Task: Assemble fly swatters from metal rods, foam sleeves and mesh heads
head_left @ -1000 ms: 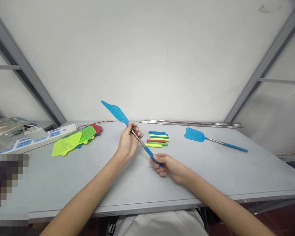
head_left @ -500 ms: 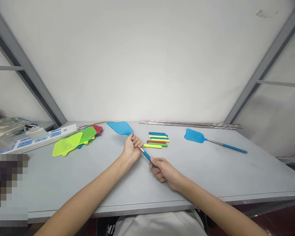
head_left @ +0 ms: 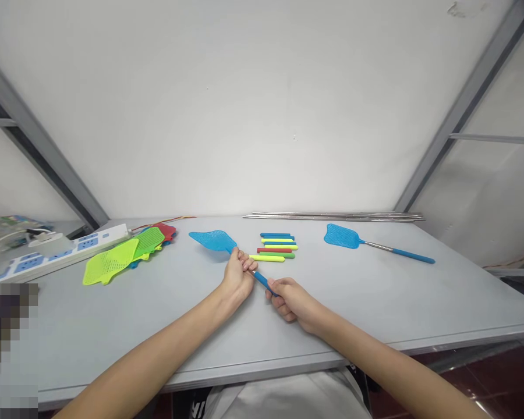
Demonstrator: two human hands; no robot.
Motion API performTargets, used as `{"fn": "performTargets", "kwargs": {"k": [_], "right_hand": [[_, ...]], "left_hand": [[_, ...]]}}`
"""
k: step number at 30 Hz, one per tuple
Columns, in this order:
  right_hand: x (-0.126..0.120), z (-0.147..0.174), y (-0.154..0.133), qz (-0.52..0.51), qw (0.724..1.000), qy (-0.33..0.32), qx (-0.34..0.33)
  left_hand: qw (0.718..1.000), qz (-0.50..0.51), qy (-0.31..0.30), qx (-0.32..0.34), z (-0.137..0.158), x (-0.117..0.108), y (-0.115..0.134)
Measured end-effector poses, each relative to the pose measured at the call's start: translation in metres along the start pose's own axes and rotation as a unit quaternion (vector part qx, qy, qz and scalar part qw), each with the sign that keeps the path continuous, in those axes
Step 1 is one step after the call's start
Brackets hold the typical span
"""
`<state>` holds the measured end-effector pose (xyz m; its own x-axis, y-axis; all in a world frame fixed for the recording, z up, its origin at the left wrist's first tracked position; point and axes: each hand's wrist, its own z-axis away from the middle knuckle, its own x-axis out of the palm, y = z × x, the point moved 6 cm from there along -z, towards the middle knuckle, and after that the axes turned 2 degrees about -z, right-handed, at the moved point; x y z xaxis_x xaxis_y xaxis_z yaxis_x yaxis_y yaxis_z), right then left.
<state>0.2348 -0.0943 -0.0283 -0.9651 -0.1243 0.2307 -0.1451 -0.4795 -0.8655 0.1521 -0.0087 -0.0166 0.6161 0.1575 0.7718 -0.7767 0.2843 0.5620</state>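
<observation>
Between my hands is a blue fly swatter (head_left: 212, 240), its mesh head pointing up and left above the table. My left hand (head_left: 240, 273) is wrapped round its shaft just below the head, covering most of the metal rod. The fingers of my right hand (head_left: 290, 298) close on the blue handle grip at the lower end. Just beyond my hands lie several loose handle grips (head_left: 276, 251) in blue, yellow, red and green. To the right, another blue fly swatter (head_left: 343, 235) with a metal shaft and blue handle rests on the table.
Loose swatter heads (head_left: 111, 262) in yellow, green, blue and red overlap at the left, beside a white power strip (head_left: 76, 249). Thin metal rods (head_left: 332, 216) lie along the back wall. The table's front edge (head_left: 262, 372) runs close to my body.
The swatter head has dipped lower, and my left hand has moved slightly down towards the handle. Less of the metal shaft shows between my hands. The view has shifted a little.
</observation>
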Motion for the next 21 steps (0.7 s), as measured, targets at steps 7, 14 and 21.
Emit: {"fn": "performTargets", "kwargs": {"k": [7,14,21], "right_hand": [[-0.001,0.001,0.002,0.013,1.0,0.011,0.01],[-0.002,0.0,0.001,0.003,1.0,0.018,0.009],[-0.003,0.001,0.0,0.002,1.0,0.026,0.015]], "left_hand": [[1.0,-0.01,0.018,0.019,0.004,0.0,-0.005],[0.999,-0.022,0.021,0.036,0.008,0.003,-0.009],[0.998,-0.029,0.018,0.057,0.012,0.007,-0.011]]}}
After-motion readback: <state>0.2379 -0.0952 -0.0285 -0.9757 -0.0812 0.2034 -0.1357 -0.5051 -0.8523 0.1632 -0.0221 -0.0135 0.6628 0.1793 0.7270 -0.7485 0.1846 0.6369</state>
